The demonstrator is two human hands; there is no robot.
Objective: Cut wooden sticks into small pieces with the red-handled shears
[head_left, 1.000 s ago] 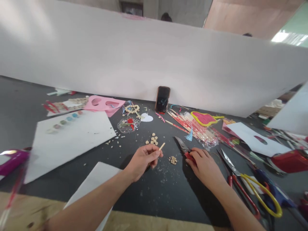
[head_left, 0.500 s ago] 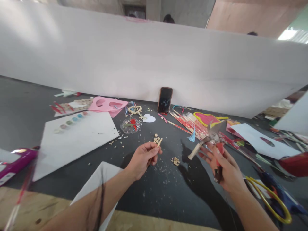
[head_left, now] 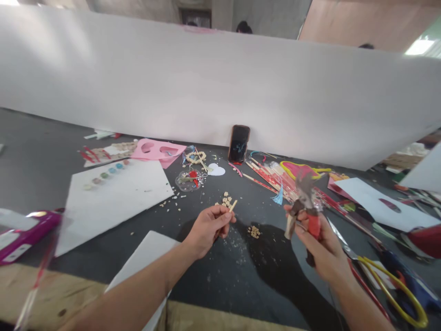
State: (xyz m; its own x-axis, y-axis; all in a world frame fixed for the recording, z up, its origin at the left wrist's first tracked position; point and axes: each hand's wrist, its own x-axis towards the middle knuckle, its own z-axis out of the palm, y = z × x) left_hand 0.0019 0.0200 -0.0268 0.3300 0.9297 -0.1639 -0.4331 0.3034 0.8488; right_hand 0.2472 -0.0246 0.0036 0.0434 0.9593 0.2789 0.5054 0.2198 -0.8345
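Observation:
My left hand [head_left: 212, 227] pinches a short pale wooden stick [head_left: 233, 205] between thumb and fingers, just above the dark table. Raised on the right, my right hand [head_left: 324, 246] is closed around red-handled pruning shears [head_left: 313, 224]. Their metal blades point upward and are smeared by motion. A pale flat piece [head_left: 289, 228] shows beside the shears; whether it belongs to them I cannot tell. Small flower-shaped wooden pieces [head_left: 226, 200] lie just beyond my left fingers. A little pile of pale bits [head_left: 254, 231] sits between my hands.
A phone [head_left: 239, 143] leans on the white partition [head_left: 220, 87]. Red-patterned sticks [head_left: 267, 175] and a blue tassel [head_left: 278, 195] lie right of centre. Yellow-handled scissors [head_left: 396, 285] are at the right, a white board [head_left: 113, 202] and pink cutout sheet [head_left: 156, 148] at the left.
My right hand has lifted the pruning shears off the table and turned them blades up. My left hand stays nearly in place with the wooden stick. The view has shifted slightly.

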